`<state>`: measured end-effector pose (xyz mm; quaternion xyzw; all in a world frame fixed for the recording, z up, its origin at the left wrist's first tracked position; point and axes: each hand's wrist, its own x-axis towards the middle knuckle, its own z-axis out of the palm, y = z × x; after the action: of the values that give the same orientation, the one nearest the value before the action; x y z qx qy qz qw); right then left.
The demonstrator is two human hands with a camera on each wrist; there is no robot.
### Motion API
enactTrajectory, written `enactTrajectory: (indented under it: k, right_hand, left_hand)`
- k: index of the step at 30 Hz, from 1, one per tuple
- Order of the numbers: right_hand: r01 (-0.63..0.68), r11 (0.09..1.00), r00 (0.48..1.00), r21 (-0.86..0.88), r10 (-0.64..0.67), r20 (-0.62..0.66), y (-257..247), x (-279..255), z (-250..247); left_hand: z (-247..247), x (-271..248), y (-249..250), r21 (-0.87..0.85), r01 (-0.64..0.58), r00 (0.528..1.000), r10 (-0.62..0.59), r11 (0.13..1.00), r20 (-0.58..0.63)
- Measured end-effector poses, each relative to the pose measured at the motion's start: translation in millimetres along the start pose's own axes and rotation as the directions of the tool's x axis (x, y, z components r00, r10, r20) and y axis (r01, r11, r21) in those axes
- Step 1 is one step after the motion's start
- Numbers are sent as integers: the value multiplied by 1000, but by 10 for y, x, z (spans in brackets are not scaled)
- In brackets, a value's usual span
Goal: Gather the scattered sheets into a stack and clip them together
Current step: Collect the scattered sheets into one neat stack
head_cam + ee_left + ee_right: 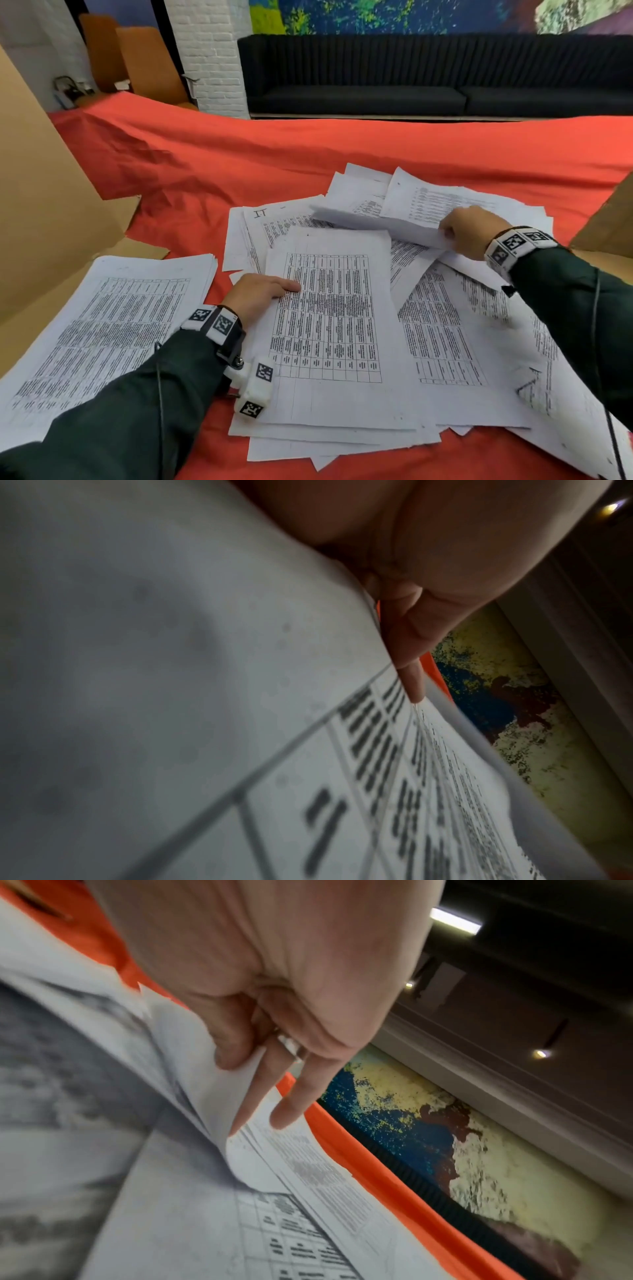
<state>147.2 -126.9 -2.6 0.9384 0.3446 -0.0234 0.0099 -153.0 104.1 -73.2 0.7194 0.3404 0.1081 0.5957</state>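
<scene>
Several printed white sheets [445, 325] lie scattered and overlapping on the red cloth [239, 154]. A tidier stack of sheets [102, 325] sits at the left. My left hand [263, 293] grips the left edge of the top table-printed sheet [329, 318], thumb on top, other fingers hidden beneath. The left wrist view shows a finger [407, 642] lying along that sheet [205, 669]. My right hand [466, 231] pinches the near edge of another sheet [370, 221] and holds it lifted off the pile. Its thumb [232, 1053] presses the curled sheet [205, 1091]. I see no clip.
Brown cardboard panels stand at the left [41, 205] and at the right edge [609, 226]. A flat cardboard piece [144, 246] lies behind the left stack. A black sofa [411, 75] lines the far wall. Bare red cloth stretches beyond the sheets.
</scene>
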Motion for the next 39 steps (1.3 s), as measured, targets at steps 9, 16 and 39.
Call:
enactTrajectory:
  k: [9, 16, 39]
  right_hand:
    - [374, 902, 898, 215, -295, -326, -988, -813, -111]
    - [687, 697, 701, 206, -710, 64, -1814, -1558, 190]
    - [-227, 562, 794, 795, 580, -184, -366, -190, 52]
  left_hand:
    - [-64, 30, -25, -45, 106, 994, -106, 993, 5]
    - [-15, -50, 47, -142, 120, 989, -106, 982, 107]
    - [-56, 15, -45, 154, -26, 999, 32, 988, -39]
